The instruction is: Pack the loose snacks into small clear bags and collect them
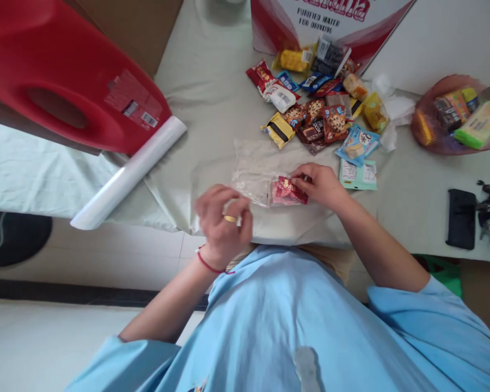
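A small red snack packet lies near the table's front edge. My right hand pinches its right end between thumb and fingers. To the packet's left, a clear plastic bag is spread flat on the cloth; whether the packet is inside it or against its edge I cannot tell. Over the bag's left side hovers my left hand, wearing a gold ring and a red string bracelet. Its fingers are bent and smeared by motion, so what they hold, if anything, does not show.
Behind my hands lies a pile of wrapped snacks, before a water carton. A bowl of snacks and a black phone are at right. On the left stand a red jug and a plastic film roll.
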Tool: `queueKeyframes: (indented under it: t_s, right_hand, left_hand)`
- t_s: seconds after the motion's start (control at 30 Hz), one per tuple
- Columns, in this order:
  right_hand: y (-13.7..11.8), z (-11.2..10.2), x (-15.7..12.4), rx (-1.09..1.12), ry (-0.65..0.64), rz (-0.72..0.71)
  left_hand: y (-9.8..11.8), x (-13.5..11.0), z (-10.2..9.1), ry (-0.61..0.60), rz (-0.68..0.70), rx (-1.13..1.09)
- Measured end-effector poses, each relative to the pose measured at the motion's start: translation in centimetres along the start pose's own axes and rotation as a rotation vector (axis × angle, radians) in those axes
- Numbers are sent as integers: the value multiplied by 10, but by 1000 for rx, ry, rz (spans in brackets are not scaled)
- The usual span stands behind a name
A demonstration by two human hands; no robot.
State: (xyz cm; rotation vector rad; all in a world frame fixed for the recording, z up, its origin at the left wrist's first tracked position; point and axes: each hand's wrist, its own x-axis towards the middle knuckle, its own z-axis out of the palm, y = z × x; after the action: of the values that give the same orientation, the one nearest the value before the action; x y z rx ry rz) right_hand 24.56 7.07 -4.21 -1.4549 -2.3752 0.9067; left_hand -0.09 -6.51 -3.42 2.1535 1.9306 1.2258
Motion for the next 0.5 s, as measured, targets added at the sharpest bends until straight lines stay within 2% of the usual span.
queueKeyframes:
  t_s: [0.1,0.2,0.3,0.43,0.5]
  right_hand:
    - [-3,2,4,68,-50,-30]
    - [-6,-1,4,15,-76,-43]
    - [-5,-10,11,-165,-17,-26]
    - [0,-21,39,-342,215,-104]
    - [2,-22,55,-374,191,-124]
  left_hand:
    - [23,-6,21,-234,135,-106]
    - [31,1,46,-412,140,-96]
    - [30,13,64,-484,120,-52]
    - [28,23,69,-510,148,-33]
    - [28,25,67,-499,146,-23]
